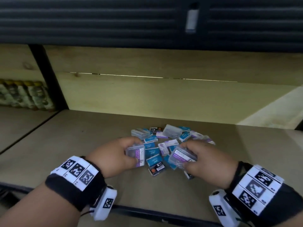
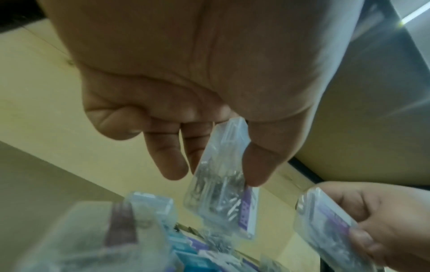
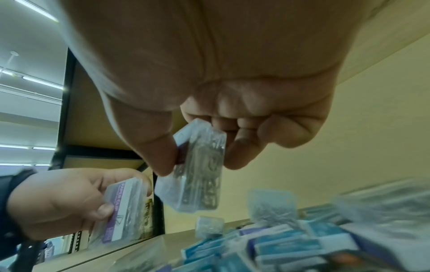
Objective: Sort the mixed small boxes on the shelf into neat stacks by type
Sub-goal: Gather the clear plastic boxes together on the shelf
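Observation:
A heap of small boxes [image 1: 170, 141] lies on the shelf board [image 1: 82, 145]: blue ones, purple-and-white ones, black ones and clear plastic paper clip cases. My left hand [image 1: 118, 154] pinches one clear paper clip case [image 1: 136, 154] with a purple label, thumb against fingers, just left of the heap. The same case [image 2: 221, 189] hangs below that hand in the left wrist view. My right hand [image 1: 203, 159] grips a second clear paper clip case [image 1: 182, 157] above the heap's near right side, seen edge-on as a case [image 3: 197, 169] in the right wrist view.
The wooden back wall [image 1: 147, 94] stands behind the heap. A black upright post [image 1: 49, 79] divides the shelf from the left bay, where patterned rolls [image 1: 24, 95] stand. The shelf's dark front edge [image 1: 147, 212] runs below my wrists. A dark slatted panel [image 1: 114, 20] hangs overhead.

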